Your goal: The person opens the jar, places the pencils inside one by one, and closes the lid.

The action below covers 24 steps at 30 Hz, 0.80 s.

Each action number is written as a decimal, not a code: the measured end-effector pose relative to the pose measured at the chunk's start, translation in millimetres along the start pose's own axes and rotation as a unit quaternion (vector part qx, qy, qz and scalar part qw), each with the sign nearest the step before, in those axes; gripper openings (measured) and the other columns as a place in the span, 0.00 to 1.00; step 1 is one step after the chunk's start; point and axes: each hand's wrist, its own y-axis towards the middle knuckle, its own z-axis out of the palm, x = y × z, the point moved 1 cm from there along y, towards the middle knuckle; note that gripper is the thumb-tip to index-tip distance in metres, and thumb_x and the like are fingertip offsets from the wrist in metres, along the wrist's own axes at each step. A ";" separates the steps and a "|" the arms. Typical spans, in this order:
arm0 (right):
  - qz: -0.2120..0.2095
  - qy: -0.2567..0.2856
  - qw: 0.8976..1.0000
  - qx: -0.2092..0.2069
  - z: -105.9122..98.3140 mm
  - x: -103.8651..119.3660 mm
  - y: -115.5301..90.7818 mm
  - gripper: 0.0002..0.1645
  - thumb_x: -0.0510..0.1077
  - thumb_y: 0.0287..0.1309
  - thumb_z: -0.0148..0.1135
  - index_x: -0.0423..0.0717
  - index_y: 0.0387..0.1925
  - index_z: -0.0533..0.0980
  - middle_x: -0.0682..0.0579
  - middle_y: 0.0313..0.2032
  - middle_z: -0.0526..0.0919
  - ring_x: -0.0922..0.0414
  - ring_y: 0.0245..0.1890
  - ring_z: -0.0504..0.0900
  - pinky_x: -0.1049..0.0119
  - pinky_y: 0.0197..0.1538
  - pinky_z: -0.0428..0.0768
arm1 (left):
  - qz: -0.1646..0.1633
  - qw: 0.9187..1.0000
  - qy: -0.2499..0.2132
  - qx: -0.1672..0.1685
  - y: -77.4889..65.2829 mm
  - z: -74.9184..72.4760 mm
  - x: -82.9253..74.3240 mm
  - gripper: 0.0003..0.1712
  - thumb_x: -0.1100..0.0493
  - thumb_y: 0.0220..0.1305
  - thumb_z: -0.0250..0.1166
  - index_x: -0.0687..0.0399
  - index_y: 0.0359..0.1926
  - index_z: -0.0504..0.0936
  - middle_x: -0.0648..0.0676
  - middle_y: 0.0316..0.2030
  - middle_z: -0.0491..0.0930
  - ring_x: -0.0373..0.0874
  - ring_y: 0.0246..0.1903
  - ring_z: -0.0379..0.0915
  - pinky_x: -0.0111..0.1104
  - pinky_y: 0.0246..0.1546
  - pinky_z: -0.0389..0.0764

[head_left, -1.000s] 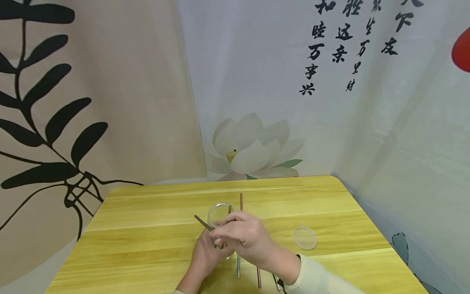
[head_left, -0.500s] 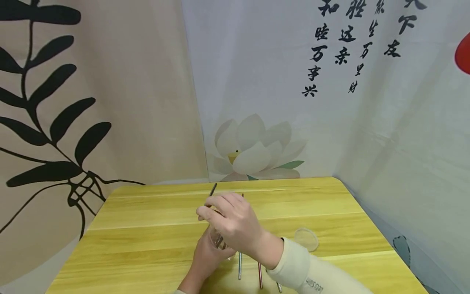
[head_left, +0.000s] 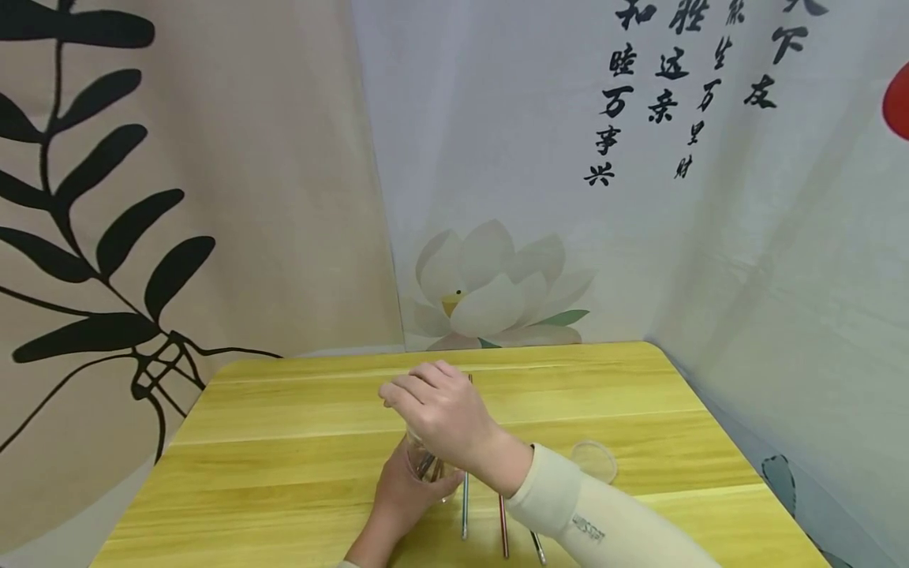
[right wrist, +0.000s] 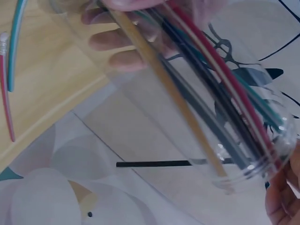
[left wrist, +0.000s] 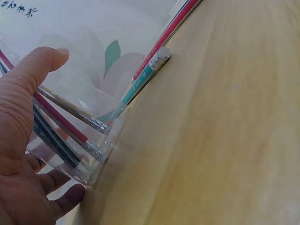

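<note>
My left hand (head_left: 399,493) grips a clear plastic jar (right wrist: 150,123), tilted, with several pencils inside it. Through its wall in the left wrist view, metal-banded pencil ends (left wrist: 93,150) lie at the base, with the thumb (left wrist: 40,70) along one side. Over the mouth is my right hand (head_left: 443,414), its back hiding the rim from the head view. A black pencil (right wrist: 152,164) runs from behind the rim in the right wrist view, pinched by the right fingers (right wrist: 280,199); their grip is partly hidden by the jar.
On the wooden table (head_left: 305,442), a teal pencil (head_left: 465,509), a red pencil (head_left: 503,528) and a dark pencil (head_left: 537,547) lie right of the jar. Another pencil's tip (head_left: 469,377) shows behind the right hand. A round clear lid (head_left: 594,461) lies farther right.
The right hand has risen from beside the left hand to over the jar's mouth. Its pencil turned from slanted to steep and is now hidden in the head view. The left hand stays put.
</note>
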 end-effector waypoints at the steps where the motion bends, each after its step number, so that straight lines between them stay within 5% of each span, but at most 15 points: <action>1: 0.003 0.002 1.000 0.005 1.3 -0.6 -1.4 0.06 0.38 0.62 0.77 0.50 0.39 0.86 0.60 0.36 0.93 0.62 0.34 0.88 0.71 0.38 0.83 | 0.000 1.000 0.001 0.001 0.0 -0.2 -0.2 0.42 0.40 0.54 0.84 0.45 0.66 0.75 0.51 0.66 0.84 0.60 0.70 0.76 0.59 0.68 0.79; 16: 0.035 0.017 0.996 0.083 5.7 -4.8 -12.3 0.14 0.38 0.58 0.79 0.49 0.45 0.85 0.61 0.38 0.92 0.65 0.39 0.90 0.72 0.45 0.86 | 0.007 1.000 0.016 -0.010 1.1 0.2 0.8 0.42 0.40 0.53 0.84 0.46 0.64 0.75 0.49 0.56 0.87 0.51 0.62 0.80 0.56 0.65 0.80; 20: 0.018 0.035 0.998 0.051 -7.1 -4.3 -0.1 0.14 0.36 0.59 0.78 0.48 0.45 0.85 0.61 0.37 0.91 0.64 0.38 0.89 0.70 0.45 0.86 | 0.011 1.000 0.007 -0.008 1.0 0.3 -0.2 0.38 0.43 0.53 0.85 0.42 0.61 0.77 0.46 0.51 0.89 0.46 0.57 0.83 0.47 0.59 0.84; 24: -0.039 0.047 0.998 -0.017 -25.3 6.7 22.0 0.06 0.38 0.66 0.72 0.47 0.44 0.85 0.59 0.35 0.90 0.63 0.36 0.88 0.71 0.44 0.85 | 0.082 0.996 -0.001 -0.029 2.5 0.9 0.1 0.28 0.54 0.54 0.84 0.44 0.54 0.80 0.45 0.37 0.87 0.38 0.39 0.81 0.33 0.43 0.84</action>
